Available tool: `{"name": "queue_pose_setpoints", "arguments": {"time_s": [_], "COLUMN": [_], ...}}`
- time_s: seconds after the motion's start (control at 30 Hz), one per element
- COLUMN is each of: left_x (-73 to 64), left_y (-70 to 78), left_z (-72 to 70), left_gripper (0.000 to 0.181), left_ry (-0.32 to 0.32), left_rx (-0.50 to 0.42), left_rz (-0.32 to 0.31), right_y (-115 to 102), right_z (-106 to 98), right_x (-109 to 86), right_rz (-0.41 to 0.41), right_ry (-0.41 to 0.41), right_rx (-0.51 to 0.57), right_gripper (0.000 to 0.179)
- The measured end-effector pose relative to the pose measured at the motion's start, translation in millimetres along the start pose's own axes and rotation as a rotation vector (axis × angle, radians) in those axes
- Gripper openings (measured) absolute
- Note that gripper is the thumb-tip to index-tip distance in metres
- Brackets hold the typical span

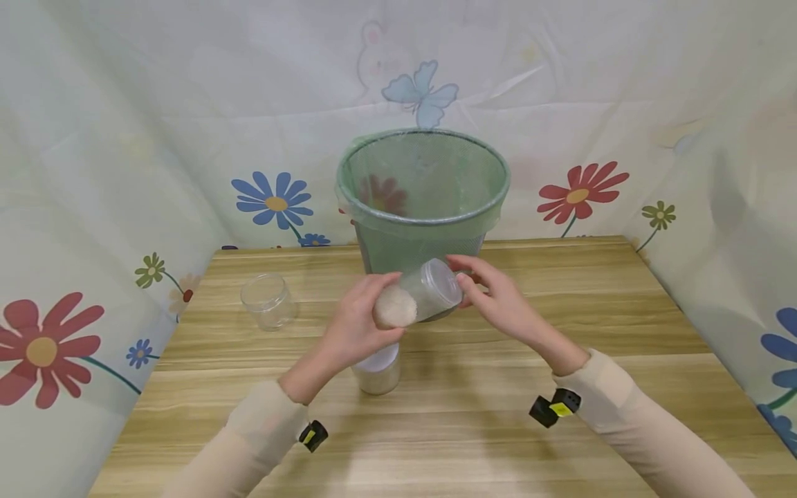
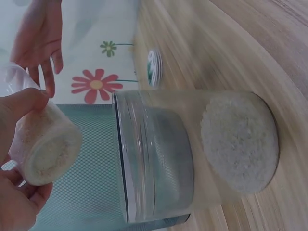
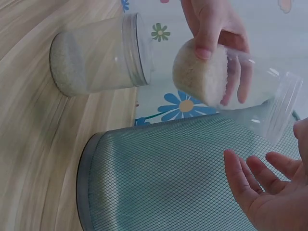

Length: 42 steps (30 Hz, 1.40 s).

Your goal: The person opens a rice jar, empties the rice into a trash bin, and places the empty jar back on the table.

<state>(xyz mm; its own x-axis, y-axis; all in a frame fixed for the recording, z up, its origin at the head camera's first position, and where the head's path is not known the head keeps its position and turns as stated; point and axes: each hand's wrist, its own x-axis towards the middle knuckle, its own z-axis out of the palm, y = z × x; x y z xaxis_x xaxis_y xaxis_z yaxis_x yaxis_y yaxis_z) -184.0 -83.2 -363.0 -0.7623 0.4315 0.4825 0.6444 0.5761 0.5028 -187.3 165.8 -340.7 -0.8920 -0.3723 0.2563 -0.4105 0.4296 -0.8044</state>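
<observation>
My left hand (image 1: 356, 319) grips a clear plastic jar (image 1: 425, 292), tilted with its rim end up to the right. White grains like rice (image 3: 204, 72) lie in its lower end. My right hand (image 1: 498, 299) is by the rim end; in the right wrist view its fingers (image 3: 240, 175) are spread loosely, apart from the jar. Below my left hand, a second clear jar (image 2: 197, 159) stands upright on the table with grains (image 2: 240, 139) at its bottom. In the head view my left hand partly hides it.
Behind my hands stands a green mesh bin (image 1: 423, 232) with a thin liner over its rim. An empty-looking clear container (image 1: 269, 302) is at the left on the wooden table (image 1: 529, 443). A short white stack of round pieces (image 2: 154, 68) shows in the left wrist view.
</observation>
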Motion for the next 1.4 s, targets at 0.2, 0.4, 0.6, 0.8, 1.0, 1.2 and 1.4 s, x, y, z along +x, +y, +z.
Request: {"name": "queue_pose_setpoints", "arguments": {"time_s": [0.2, 0.4, 0.6, 0.8, 1.0, 1.2, 1.4], "left_x": [0.6, 0.8, 3.5, 4.9, 6.0, 8.0, 8.4], "left_y": [3.0, 5.0, 6.6, 8.1, 10.2, 18.1, 20.9], "left_z": [5.1, 8.3, 8.7, 9.1, 10.1, 8.9, 8.2], "left_gripper": [0.075, 0.075, 0.076, 0.077, 0.077, 0.08, 0.079], "left_ry": [-0.013, -0.012, -0.007, -0.013, -0.025, -0.085, -0.096], "left_rx": [0.024, 0.068, 0.108, 0.152, 0.184, 0.248, 0.247], "left_rz": [0.004, 0.013, 0.03, 0.033, 0.017, -0.051, -0.072], "right_y": [-6.4, -9.6, -12.4, -15.5, -17.9, -18.4, -18.3], "right_z": [-1.0, -2.0, -2.7, -4.1, -4.9, -5.2, -4.8], "right_x": [2.6, 4.0, 5.4, 6.3, 7.8, 9.7, 10.4], "right_rz": [-0.012, -0.006, 0.036, 0.065, 0.044, 0.018, -0.006], "right_ry": [0.02, 0.026, 0.011, 0.003, 0.003, 0.008, 0.013], "right_rx": [-0.015, -0.072, -0.089, -0.156, -0.207, -0.229, -0.249], "right_gripper": [0.04, 0.04, 0.041, 0.041, 0.043, 0.042, 0.042]}}
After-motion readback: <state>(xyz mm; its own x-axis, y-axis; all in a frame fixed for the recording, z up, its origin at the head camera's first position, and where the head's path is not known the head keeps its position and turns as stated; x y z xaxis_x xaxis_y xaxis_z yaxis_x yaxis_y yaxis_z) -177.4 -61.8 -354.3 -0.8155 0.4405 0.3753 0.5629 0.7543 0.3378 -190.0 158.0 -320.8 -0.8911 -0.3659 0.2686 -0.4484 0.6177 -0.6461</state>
